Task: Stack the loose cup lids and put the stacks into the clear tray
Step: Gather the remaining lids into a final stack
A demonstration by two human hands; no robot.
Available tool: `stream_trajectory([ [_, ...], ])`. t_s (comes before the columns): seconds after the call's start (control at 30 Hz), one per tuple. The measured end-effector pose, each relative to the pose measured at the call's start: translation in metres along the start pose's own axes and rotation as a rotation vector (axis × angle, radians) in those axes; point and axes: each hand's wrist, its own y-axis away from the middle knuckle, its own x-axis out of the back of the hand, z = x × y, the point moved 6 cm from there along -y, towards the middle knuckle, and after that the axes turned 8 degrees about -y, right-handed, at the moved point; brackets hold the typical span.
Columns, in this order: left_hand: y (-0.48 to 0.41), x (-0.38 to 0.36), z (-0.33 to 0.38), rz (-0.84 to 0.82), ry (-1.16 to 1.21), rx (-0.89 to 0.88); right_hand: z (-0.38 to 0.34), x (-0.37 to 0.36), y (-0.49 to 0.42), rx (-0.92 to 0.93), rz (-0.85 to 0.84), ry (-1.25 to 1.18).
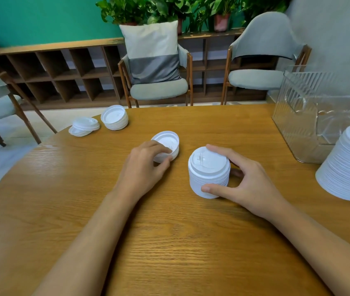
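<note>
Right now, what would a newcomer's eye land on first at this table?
The two hands at mid-table come first. The right hand grips a stack of white cup lids, and the left hand holds a shorter lid stack, hollow side up, just beside it. Next comes the tall lid stack at the right edge, standing in front of the clear tray.

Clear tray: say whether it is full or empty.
Empty where visible: no lids show inside the clear tray; the tall lid stack stands outside it.
</note>
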Motion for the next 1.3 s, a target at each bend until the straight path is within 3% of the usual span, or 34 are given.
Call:
stream_trajectory([
  [0.4, -0.003, 0.009, 0.006, 0.059, 0.050, 0.037, -0.001, 0.000, 0.000, -0.020, 0.010, -0.009],
  [0.63, -0.002, 0.023, 0.019, 0.128, 0.426, 0.204, -0.006, -0.002, 0.001, 0.058, 0.010, 0.084],
  [0.77, -0.002, 0.026, 0.021, 0.135, 0.756, 0.313, -0.005, -0.002, 0.000, 0.067, 0.033, 0.074],
  [0.87, -0.003, 0.020, 0.023, 0.053, 0.977, 0.414, -0.008, -0.002, 0.001, 0.062, 0.024, 0.085],
  [0.97, -0.002, 0.010, 0.030, -0.104, 1.067, 0.403, -0.010, -0.003, 0.001, 0.045, 0.006, 0.065],
  [1.1, -0.001, 0.007, 0.039, -0.160, 0.903, 0.258, -0.009, -0.002, 0.001, -0.013, 0.006, 0.047],
  [1.3, 0.005, 0.002, 0.051, -0.168, 0.566, 0.100, -0.009, -0.002, 0.002, 0.040, 0.020, 0.082],
])
